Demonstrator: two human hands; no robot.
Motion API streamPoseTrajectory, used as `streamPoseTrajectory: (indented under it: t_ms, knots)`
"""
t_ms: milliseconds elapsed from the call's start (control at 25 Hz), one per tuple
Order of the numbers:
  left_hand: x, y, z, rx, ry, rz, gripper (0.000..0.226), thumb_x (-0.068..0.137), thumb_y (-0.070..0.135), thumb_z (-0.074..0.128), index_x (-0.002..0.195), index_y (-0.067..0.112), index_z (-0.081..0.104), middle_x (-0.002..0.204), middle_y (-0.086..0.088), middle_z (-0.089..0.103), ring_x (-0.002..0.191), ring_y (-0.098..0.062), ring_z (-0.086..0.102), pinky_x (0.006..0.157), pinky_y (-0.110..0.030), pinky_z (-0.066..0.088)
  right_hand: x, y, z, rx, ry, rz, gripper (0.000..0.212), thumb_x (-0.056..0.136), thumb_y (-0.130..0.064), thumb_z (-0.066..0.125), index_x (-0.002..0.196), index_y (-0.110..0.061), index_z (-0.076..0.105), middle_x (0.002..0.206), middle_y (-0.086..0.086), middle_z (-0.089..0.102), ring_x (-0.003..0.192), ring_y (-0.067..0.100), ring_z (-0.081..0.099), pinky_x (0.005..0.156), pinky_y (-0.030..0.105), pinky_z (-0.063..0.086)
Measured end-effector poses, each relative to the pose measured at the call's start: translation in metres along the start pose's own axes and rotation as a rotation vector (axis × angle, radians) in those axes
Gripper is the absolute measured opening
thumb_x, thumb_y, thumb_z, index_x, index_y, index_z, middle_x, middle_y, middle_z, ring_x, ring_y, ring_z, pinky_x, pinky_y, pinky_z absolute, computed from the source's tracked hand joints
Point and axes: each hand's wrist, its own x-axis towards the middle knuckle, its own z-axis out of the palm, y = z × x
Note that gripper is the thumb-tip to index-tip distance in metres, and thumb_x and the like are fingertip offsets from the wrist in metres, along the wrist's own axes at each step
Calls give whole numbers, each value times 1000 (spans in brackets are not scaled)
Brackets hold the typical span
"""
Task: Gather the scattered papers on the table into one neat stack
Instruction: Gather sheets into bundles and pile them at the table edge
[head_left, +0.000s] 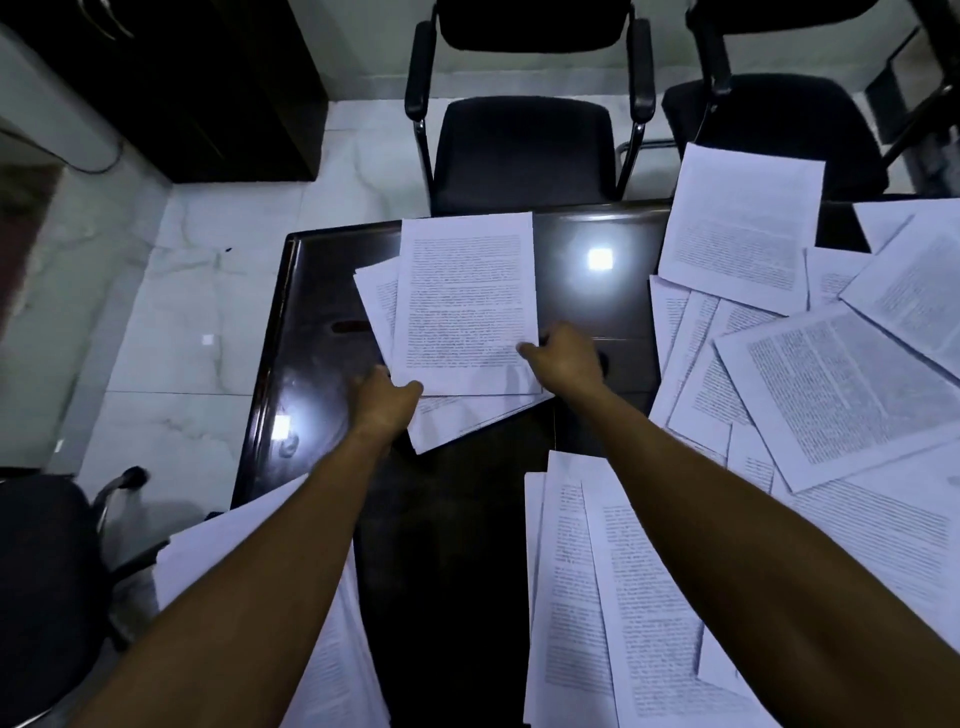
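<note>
Papers (597, 597) lie nearest, scattered over the dark surface (322, 291) to its right side. Small pile (467, 306) sits far centre; left hand (387, 397) and right hand (563, 358) pinch its near corners.

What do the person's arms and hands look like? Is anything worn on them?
Both forearms are bare as far as the picture shows: no sleeves are visible. The left hand and the right hand have no gloves, and I see no watch, bracelet or ring. The fingers are partly hidden, so a small ring cannot be excluded.
</note>
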Motion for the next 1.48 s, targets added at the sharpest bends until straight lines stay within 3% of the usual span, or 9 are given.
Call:
streamPoseTrajectory:
  t_ms: [80, 240, 360, 520, 760, 960, 1120, 1400, 1480]
  knots:
    - [-8, -5, 11, 87, 10, 13, 47, 78, 32, 71, 115, 5, 58, 118, -15, 63, 107, -35, 63, 90, -44, 56, 2, -2, 7, -28, 0, 41, 48, 86, -55, 64, 106, -12, 65, 101, 0, 68, 90, 26, 68, 69, 36, 56]
    - [-30, -13, 25, 130, 20, 24, 33, 86, 29, 68, 107, 8, 54, 111, -11, 61, 96, -28, 62, 82, -36, 54, -4, 5, 13, -12, -82, 95, 30, 92, -30, 66, 115, -10, 70, 112, 4, 71, 96, 29, 68, 75, 36, 57]
    - [-34, -17, 22, -96, -68, -81, 25, 92, 23, 67, 105, 8, 51, 92, -1, 58, 76, -12, 55, 60, -26, 42, -20, 17, 10, 183, -144, 30, 32, 95, -16, 67, 127, -10, 67, 126, 7, 70, 106, 26, 68, 87, 36, 56]
    - [-41, -29, 3, -575, -303, -207, 52, 81, 36, 78, 111, -4, 63, 110, -18, 72, 97, -35, 71, 82, -41, 58, -60, 32, -13, 472, -166, -63, 40, 93, -6, 70, 132, -10, 65, 128, 2, 70, 113, 22, 68, 98, 36, 54]
    - [-96, -19, -24, -879, -544, -22, 30, 99, 11, 61, 128, 5, 64, 122, -14, 73, 111, -32, 70, 84, -43, 62, -149, 53, -55, 503, -374, -116, 42, 88, -8, 77, 128, -17, 68, 125, -5, 73, 111, 18, 71, 95, 34, 57]
    - [-147, -35, -3, -829, -703, 59, 40, 91, -10, 60, 130, -2, 62, 126, -18, 70, 115, -37, 68, 94, -46, 58, -221, 78, -58, 736, -168, -60, 40, 88, -13, 78, 127, -9, 68, 122, 5, 74, 109, 20, 73, 95, 37, 58]
    - [-187, -55, 36, -714, -742, 25, 44, 84, -19, 62, 127, -9, 62, 126, -24, 68, 118, -44, 64, 104, -57, 49, -265, 115, -46, 516, 64, 23, 40, 84, -23, 82, 121, -15, 71, 117, 3, 75, 97, 13, 74, 90, 37, 61]
    - [-236, -77, 96, -444, -699, 60, 29, 93, 2, 67, 120, 11, 70, 121, -11, 73, 104, -27, 71, 96, -43, 57, -316, 181, -39, 398, 171, 147, 44, 87, -23, 80, 129, -15, 67, 115, -3, 71, 100, 16, 67, 75, 19, 48]
    - [-242, -77, 110, -197, -546, 160, 25, 87, 17, 68, 109, 29, 75, 127, -2, 67, 106, -23, 67, 94, -40, 57, -323, 199, -40, 411, 216, 180, 43, 89, -21, 78, 130, -15, 66, 116, -1, 71, 100, 17, 66, 75, 20, 50]
